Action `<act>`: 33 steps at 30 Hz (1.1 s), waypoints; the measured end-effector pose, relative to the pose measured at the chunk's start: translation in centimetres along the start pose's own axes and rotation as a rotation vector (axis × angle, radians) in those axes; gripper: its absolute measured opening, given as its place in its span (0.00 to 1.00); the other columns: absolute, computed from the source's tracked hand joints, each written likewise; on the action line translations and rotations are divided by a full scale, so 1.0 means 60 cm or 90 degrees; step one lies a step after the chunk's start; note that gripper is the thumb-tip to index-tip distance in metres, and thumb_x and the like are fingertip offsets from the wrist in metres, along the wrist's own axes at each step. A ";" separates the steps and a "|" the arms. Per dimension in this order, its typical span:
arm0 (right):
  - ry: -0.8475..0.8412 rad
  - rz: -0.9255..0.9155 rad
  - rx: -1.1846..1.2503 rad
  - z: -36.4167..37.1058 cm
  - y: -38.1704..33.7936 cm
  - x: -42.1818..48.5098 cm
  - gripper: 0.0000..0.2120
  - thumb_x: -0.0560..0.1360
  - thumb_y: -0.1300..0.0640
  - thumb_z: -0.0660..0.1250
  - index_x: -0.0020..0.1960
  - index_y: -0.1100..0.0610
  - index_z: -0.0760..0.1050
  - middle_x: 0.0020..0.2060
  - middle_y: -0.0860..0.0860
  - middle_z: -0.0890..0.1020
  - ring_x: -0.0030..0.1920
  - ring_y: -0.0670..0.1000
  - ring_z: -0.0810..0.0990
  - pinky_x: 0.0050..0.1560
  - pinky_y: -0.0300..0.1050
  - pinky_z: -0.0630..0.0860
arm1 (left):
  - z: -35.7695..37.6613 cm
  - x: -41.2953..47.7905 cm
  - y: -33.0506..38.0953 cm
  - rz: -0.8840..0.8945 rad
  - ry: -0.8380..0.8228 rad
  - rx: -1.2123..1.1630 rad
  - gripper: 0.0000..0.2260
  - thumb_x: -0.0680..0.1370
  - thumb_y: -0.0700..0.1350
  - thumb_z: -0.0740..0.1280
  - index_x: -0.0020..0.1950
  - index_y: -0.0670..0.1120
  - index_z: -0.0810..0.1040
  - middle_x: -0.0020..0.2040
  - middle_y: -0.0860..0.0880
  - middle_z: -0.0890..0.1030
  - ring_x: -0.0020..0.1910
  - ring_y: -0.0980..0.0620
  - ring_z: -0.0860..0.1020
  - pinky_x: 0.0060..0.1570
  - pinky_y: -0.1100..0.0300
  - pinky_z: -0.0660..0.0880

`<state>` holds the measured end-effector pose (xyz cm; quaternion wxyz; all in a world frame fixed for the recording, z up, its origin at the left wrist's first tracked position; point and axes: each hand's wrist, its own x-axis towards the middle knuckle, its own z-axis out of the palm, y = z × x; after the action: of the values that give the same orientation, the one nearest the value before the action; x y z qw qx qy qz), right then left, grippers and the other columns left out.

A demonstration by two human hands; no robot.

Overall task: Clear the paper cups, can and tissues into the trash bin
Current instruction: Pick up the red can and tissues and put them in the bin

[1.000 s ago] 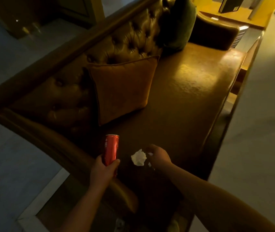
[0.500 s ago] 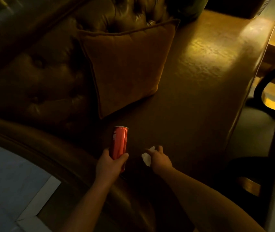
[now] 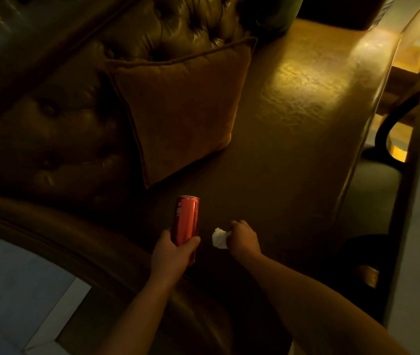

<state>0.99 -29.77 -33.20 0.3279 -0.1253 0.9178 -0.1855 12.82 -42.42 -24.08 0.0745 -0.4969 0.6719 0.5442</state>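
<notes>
A slim red can (image 3: 186, 219) stands upright in my left hand (image 3: 173, 254), whose fingers wrap its lower half, just above the near end of a brown leather sofa seat (image 3: 280, 155). To its right, my right hand (image 3: 243, 237) is closed on a crumpled white tissue (image 3: 219, 238), which sticks out from the fingers on the left side, low over the seat. No paper cups or trash bin are in view.
An orange-brown cushion (image 3: 180, 106) leans against the tufted sofa back (image 3: 58, 116) beyond the can. The padded armrest (image 3: 81, 242) curves under my left arm. A dark table edge (image 3: 408, 201) runs along the right, with pale floor (image 3: 6, 285) at lower left.
My right hand has closed around the tissue that lay loose on the seat and lifted it slightly. The left hand keeps holding the can. The camera has tilted down and closer.
</notes>
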 end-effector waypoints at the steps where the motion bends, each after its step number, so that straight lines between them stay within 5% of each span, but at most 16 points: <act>1: 0.015 0.003 0.016 -0.012 -0.006 -0.006 0.14 0.75 0.62 0.64 0.60 0.57 0.74 0.58 0.56 0.75 0.55 0.57 0.78 0.48 0.46 0.74 | -0.002 -0.006 0.008 0.001 -0.003 -0.005 0.34 0.73 0.51 0.72 0.75 0.48 0.61 0.68 0.43 0.72 0.44 0.57 0.74 0.35 0.63 0.73; 13: 0.181 -0.031 0.164 -0.238 -0.082 -0.176 0.06 0.74 0.59 0.65 0.50 0.55 0.77 0.50 0.52 0.77 0.46 0.50 0.76 0.42 0.45 0.77 | -0.044 -0.164 0.136 0.110 -0.049 0.013 0.32 0.74 0.50 0.72 0.74 0.48 0.63 0.66 0.44 0.73 0.44 0.58 0.75 0.39 0.60 0.76; 17: 0.239 -0.048 0.214 -0.316 -0.073 -0.250 0.08 0.73 0.56 0.65 0.52 0.53 0.77 0.49 0.51 0.77 0.45 0.54 0.81 0.43 0.53 0.82 | -0.047 -0.219 0.169 0.158 -0.059 0.031 0.31 0.74 0.50 0.72 0.73 0.48 0.64 0.62 0.46 0.74 0.46 0.54 0.77 0.42 0.55 0.79; 20: 0.291 -0.045 0.220 -0.362 -0.053 -0.300 0.08 0.72 0.56 0.66 0.51 0.52 0.78 0.48 0.51 0.79 0.44 0.52 0.81 0.39 0.48 0.80 | -0.044 -0.253 0.186 0.195 -0.082 0.035 0.31 0.73 0.50 0.72 0.73 0.49 0.64 0.61 0.48 0.74 0.47 0.52 0.79 0.40 0.56 0.78; 28: 0.374 0.030 0.265 -0.408 0.002 -0.423 0.09 0.69 0.55 0.65 0.46 0.53 0.80 0.41 0.53 0.83 0.39 0.53 0.83 0.41 0.55 0.82 | -0.031 -0.318 0.228 0.303 -0.159 0.064 0.34 0.73 0.51 0.73 0.74 0.52 0.61 0.66 0.46 0.73 0.53 0.49 0.79 0.46 0.51 0.81; 33: 0.450 0.098 0.319 -0.410 0.034 -0.493 0.08 0.67 0.58 0.66 0.45 0.53 0.81 0.40 0.53 0.85 0.41 0.54 0.83 0.42 0.50 0.81 | -0.009 -0.350 0.250 0.360 -0.227 0.096 0.34 0.72 0.49 0.73 0.74 0.52 0.61 0.64 0.47 0.73 0.50 0.50 0.79 0.43 0.51 0.81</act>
<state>7.11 -11.16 -0.02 0.0271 0.0978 0.9070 -0.4087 12.21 -31.84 -0.53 0.0734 -0.1811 0.7977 0.5705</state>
